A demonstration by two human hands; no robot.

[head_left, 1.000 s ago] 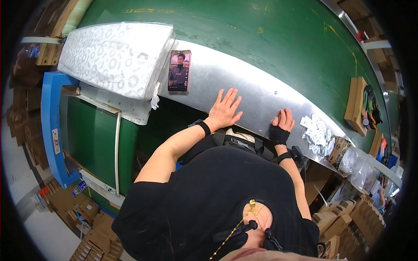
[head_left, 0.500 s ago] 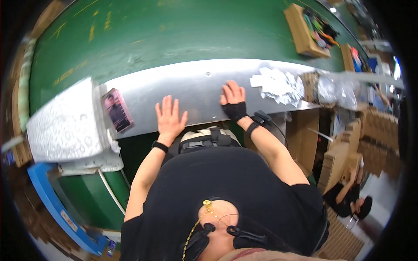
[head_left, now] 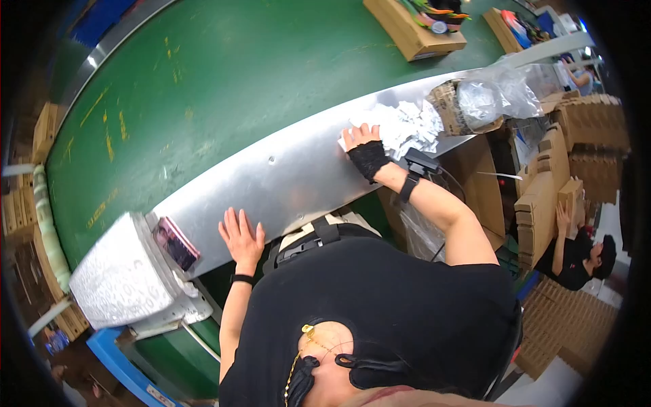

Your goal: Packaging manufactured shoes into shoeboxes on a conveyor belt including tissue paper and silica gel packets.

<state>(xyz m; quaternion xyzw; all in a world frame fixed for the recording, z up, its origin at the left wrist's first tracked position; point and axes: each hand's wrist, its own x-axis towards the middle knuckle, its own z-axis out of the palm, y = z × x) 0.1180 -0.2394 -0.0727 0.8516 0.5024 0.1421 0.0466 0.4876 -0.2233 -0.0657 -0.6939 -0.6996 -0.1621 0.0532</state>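
Observation:
My left hand (head_left: 241, 243) lies flat near the front edge of a bare metal strip (head_left: 247, 180), fingers stretched out and slightly apart, with nothing under it that I can see. A black band circles its wrist. My right hand (head_left: 366, 153) wears a black fingerless glove. Its bare fingertips touch the left side of a loose pile of white slips (head_left: 410, 129), fingers extended; whether a slip lies under them I cannot tell. A small black device (head_left: 420, 161) with a cable sits by the right wrist strap.
Beyond the strip runs a green belt surface (head_left: 224, 88) with an open cardboard box (head_left: 417, 37) of colourful items. Clear plastic bags (head_left: 485, 102) fill a carton beside the slips. Left are a pink-edged dark packet (head_left: 178, 244) and a wrapped white housing (head_left: 119, 275). A co-worker (head_left: 580, 258) handles cardboard at right.
My view has turned to the right. My right hand has gone from bare metal to the pile of white slips. The left hand still rests flat on the strip.

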